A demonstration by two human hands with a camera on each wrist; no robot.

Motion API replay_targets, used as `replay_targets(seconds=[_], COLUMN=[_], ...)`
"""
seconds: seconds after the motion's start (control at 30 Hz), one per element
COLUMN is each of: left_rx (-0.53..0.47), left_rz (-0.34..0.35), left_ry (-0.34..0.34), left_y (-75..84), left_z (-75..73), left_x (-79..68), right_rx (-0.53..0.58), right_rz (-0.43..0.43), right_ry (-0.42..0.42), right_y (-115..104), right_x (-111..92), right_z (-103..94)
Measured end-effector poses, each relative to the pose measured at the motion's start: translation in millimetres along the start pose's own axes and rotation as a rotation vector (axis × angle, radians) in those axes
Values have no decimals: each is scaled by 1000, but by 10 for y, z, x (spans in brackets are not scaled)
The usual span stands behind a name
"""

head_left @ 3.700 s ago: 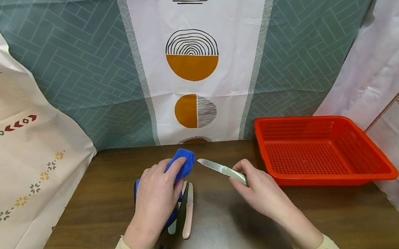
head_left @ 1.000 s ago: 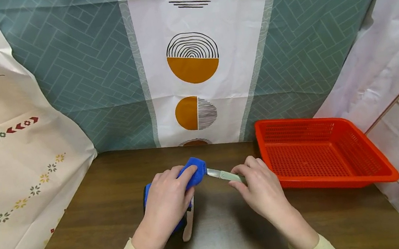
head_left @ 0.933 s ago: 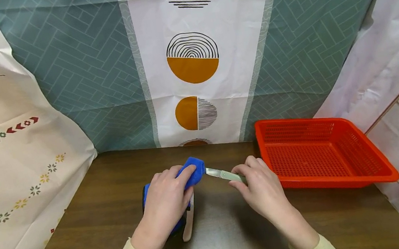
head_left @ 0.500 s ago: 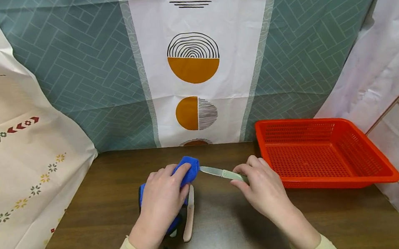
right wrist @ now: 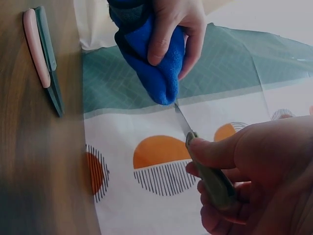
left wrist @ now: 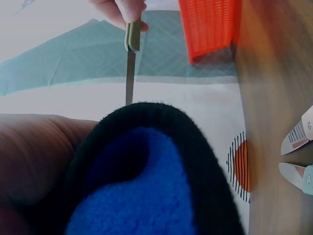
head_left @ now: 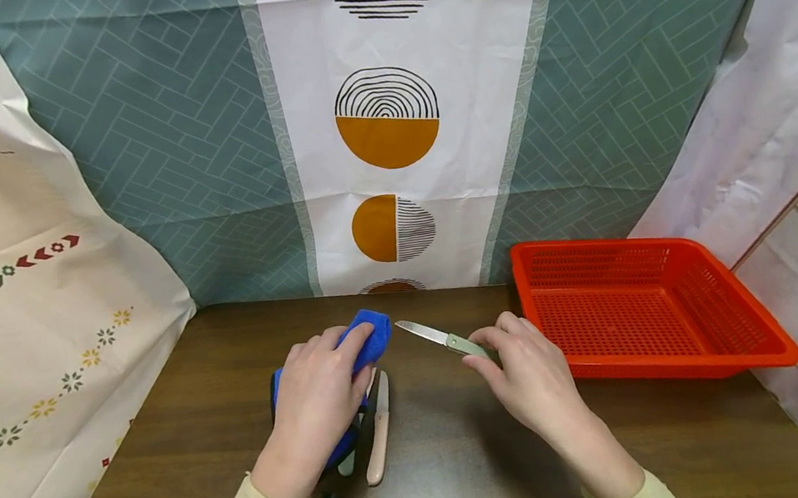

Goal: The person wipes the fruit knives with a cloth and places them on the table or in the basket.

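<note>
My left hand grips a folded blue cloth with a dark edge, thumb and fingers pinching it. Part of the cloth hangs below the palm. My right hand holds the light green handle of a folding knife, its blade out and pointing left. In the head view a small gap separates the blade tip from the cloth. From the right wrist, the tip appears right at the cloth's end. Under my left hand lie a pink-handled knife and a green-handled knife, the latter mostly hidden.
A red perforated plastic basket stands at the right back of the brown wooden table. Patterned cloth hangings close off the back and both sides.
The cloth, which covered the front of the blade a second ago, has slid left off the tip with my left hand. The right hand has barely moved. The knives on the table show more.
</note>
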State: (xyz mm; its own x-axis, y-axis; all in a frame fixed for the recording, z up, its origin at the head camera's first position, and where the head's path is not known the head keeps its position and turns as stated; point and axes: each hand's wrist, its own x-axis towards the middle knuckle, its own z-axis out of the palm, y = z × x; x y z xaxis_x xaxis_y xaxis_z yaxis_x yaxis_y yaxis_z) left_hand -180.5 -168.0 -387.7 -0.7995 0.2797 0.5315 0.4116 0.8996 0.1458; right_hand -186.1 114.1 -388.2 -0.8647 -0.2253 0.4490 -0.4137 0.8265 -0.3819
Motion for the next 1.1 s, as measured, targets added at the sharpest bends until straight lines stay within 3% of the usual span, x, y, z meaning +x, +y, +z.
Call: replay_targets(seconds=[0.33, 0.67, 1.1], left_rx=[-7, 5, 8], left_rz=[3, 21, 16], left_ry=[22, 54, 42], left_y=[2, 11, 25], left_z=[-25, -17, -45], left_x=[0, 0, -1], right_rx=[-9, -9, 0], right_rz=[42, 31, -11], right_ry=[-68, -52, -48], right_y=[-22, -31, -21], right_x=[4, 0, -3], right_z=[2, 3, 34])
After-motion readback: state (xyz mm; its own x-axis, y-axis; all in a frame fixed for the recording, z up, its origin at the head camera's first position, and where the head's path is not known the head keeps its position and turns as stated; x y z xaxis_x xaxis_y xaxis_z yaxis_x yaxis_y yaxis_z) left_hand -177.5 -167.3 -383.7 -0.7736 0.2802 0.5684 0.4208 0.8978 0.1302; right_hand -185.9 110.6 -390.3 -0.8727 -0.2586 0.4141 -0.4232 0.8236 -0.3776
